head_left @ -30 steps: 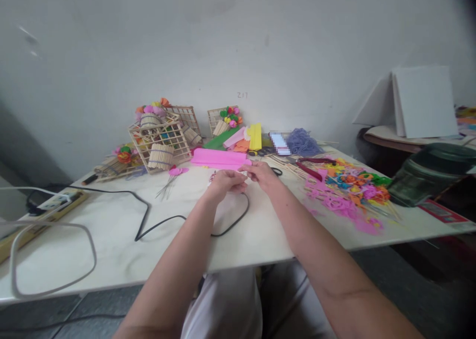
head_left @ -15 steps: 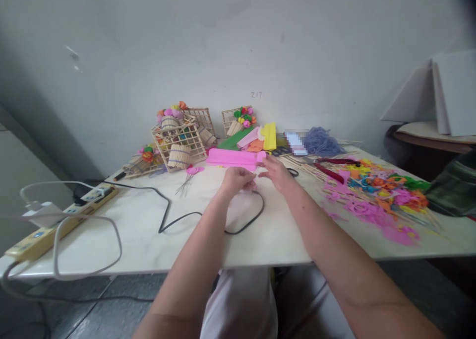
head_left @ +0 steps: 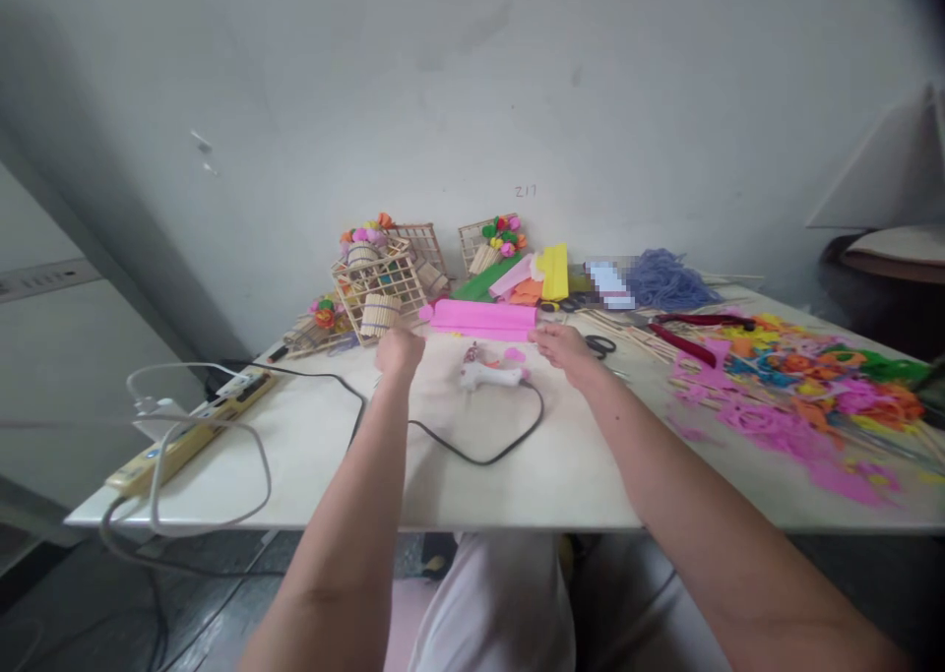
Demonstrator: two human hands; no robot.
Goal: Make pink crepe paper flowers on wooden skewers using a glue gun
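My left hand (head_left: pixel 401 351) is closed at the left, over the spot by the bamboo-stick bundle; what its curled fingers hold is hidden. My right hand (head_left: pixel 565 349) is by the right end of a folded pink crepe paper strip (head_left: pixel 483 316), fingers partly bent and apart, with nothing visible in them. Between my hands a white glue gun (head_left: pixel 493 373) lies on the table, its black cord curving toward me. Small pink paper pieces (head_left: pixel 515 354) lie just behind it.
Stick-lattice frames with paper flowers (head_left: pixel 384 283) stand at the back left. Scissors (head_left: pixel 601 345), red-handled pliers (head_left: pixel 683 339), purple yarn (head_left: pixel 668 280) and coloured paper scraps (head_left: pixel 797 387) spread right. A power strip (head_left: pixel 199 431) with loose cables lies along the left edge.
My left hand has moved away from my right hand to the left, uncovering the glue gun. My right hand stays near the pink paper's right end. The view has shifted slightly left.
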